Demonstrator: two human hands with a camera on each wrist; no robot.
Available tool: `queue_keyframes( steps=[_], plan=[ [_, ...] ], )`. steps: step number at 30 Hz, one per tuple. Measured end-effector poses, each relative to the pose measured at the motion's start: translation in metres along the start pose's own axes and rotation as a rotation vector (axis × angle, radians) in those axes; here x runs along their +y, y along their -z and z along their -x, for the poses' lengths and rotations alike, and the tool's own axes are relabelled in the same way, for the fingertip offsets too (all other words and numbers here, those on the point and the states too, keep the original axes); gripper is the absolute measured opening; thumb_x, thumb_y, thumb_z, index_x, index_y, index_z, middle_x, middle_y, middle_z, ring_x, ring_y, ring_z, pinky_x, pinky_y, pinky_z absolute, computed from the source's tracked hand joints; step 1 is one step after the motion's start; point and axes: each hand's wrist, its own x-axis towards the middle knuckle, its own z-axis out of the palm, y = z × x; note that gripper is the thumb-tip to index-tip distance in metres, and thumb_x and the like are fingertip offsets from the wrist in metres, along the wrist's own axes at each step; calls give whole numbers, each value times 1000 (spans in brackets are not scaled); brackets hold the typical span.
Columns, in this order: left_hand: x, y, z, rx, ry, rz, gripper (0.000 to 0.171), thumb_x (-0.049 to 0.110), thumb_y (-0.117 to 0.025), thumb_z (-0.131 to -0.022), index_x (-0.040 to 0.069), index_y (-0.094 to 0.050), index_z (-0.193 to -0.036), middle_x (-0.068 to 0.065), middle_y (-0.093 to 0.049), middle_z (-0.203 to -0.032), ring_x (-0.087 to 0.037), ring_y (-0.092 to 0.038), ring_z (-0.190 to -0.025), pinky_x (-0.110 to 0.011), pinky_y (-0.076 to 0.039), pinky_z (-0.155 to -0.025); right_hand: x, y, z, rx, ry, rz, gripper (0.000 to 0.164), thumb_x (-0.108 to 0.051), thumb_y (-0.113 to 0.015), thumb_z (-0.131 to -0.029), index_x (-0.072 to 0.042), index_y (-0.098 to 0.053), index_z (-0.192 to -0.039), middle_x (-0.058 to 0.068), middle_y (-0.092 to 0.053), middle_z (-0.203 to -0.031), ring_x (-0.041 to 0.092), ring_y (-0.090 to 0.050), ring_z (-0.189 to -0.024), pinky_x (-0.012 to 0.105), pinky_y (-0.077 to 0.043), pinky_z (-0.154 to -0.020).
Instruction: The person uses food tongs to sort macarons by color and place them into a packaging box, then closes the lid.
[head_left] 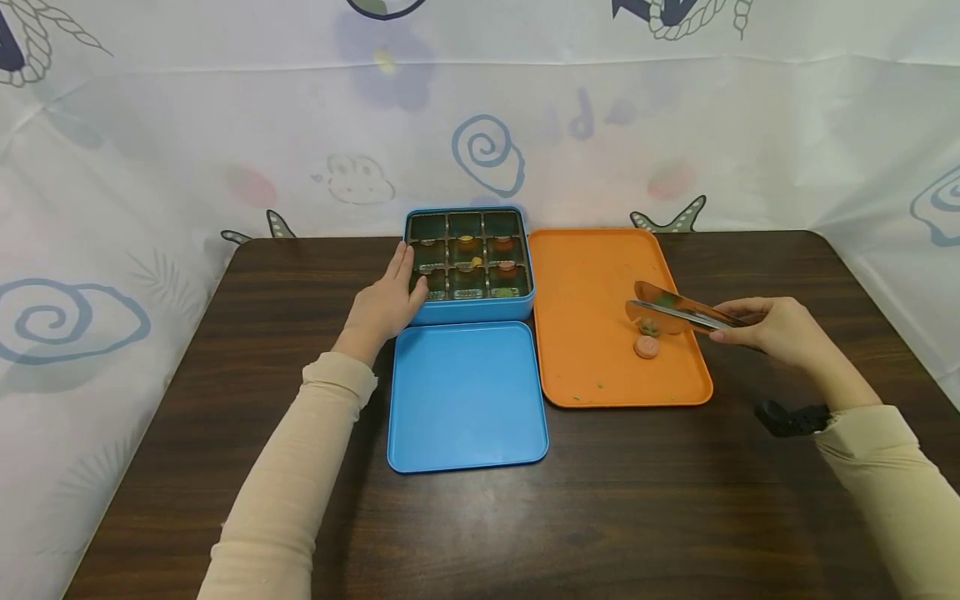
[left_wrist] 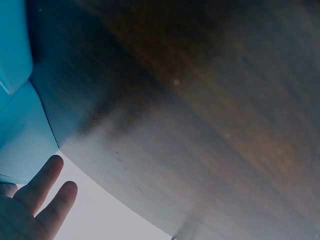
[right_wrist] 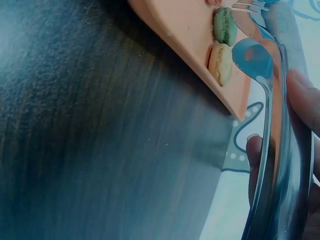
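In the head view my left hand [head_left: 382,304] rests on the left side of a blue box [head_left: 476,312], fingers straight. The box has several dark compartments, some holding small colourful pieces. My right hand [head_left: 776,329] grips shiny metal tongs [head_left: 701,315] by the rear part. Their arms stand apart over the orange tray [head_left: 577,350]. Near the tips lie a green macaron [head_left: 648,328] and a pink macaron [head_left: 647,347]. The right wrist view shows the green macaron [right_wrist: 225,26] beside a cream-coloured macaron [right_wrist: 220,64], with the tongs' spoon-like end [right_wrist: 252,57] close by.
A flat blue lid or tray [head_left: 468,400] lies in front of the box, beside the orange tray. Small green crumbs are on the orange tray. A dark strap [head_left: 791,418] shows at the right wrist. Behind the brown table [head_left: 600,500] hangs a patterned white cloth [head_left: 585,167].
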Motion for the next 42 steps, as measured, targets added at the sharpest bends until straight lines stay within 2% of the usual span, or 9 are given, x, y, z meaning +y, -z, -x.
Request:
queue_keyframes(
  steps=[6, 12, 19, 21, 28, 35, 42],
  plan=[
    [-1, -2, 0, 5, 0, 4, 66, 46, -18, -101, 16, 9, -153, 1, 13, -161, -23, -50, -52, -31, -35, -46, 3, -2, 0, 10, 6, 3, 73, -51, -65, -83, -1, -52, -134, 30, -55, -128, 32, -56, -103, 27, -43, -69],
    [-1, -3, -1, 11, -2, 12, 66, 47, -17, -101, 16, 9, -153, 1, 13, -161, -23, -47, -50, -31, -35, -46, 4, -4, -1, 6, 14, -4, 72, -50, -67, -83, -2, -53, -133, 29, -57, -127, 29, -56, -100, 27, -44, -69],
    [-1, -2, 0, 9, -5, 20, 66, 46, -17, -101, 16, 9, -153, 1, 13, -161, -22, -45, -48, -31, -35, -45, 4, -6, -2, 7, 28, 2, 67, -47, -67, -84, -2, -54, -132, 29, -55, -129, 39, -55, -110, 43, -48, -81],
    [-1, -2, -1, 10, -3, 16, 66, 47, -17, -101, 16, 9, -153, 1, 14, -161, -22, -45, -48, -31, -35, -45, 4, -6, -3, 12, 24, 8, 67, -48, -68, -83, -3, -55, -131, 29, -56, -128, 39, -55, -111, 44, -47, -81],
    [-2, -3, -1, 10, -5, 12, 66, 47, -15, -100, 17, 10, -153, 2, 14, -160, -23, -46, -49, -31, -35, -46, 3, -8, -4, 18, 24, 29, 62, -50, -68, -82, -5, -62, -126, 25, -64, -119, 28, -58, -98, 28, -43, -69],
    [-2, -3, -1, 10, -5, 12, 65, 47, -16, -101, 16, 9, -153, 1, 14, -161, -23, -44, -48, -32, -34, -46, 3, -8, -5, 19, 16, 20, 64, -51, -67, -82, -4, -62, -126, 24, -65, -117, 29, -60, -100, 28, -45, -70],
    [-2, -3, -1, 8, -1, 5, 66, 47, -16, -100, 16, 8, -153, 1, 13, -161, -23, -53, -55, -31, -35, -46, 0, -6, -3, 28, -1, -16, 62, -50, -67, -83, -4, -62, -125, 21, -65, -119, 8, -56, -86, 26, -45, -68]
  ],
)
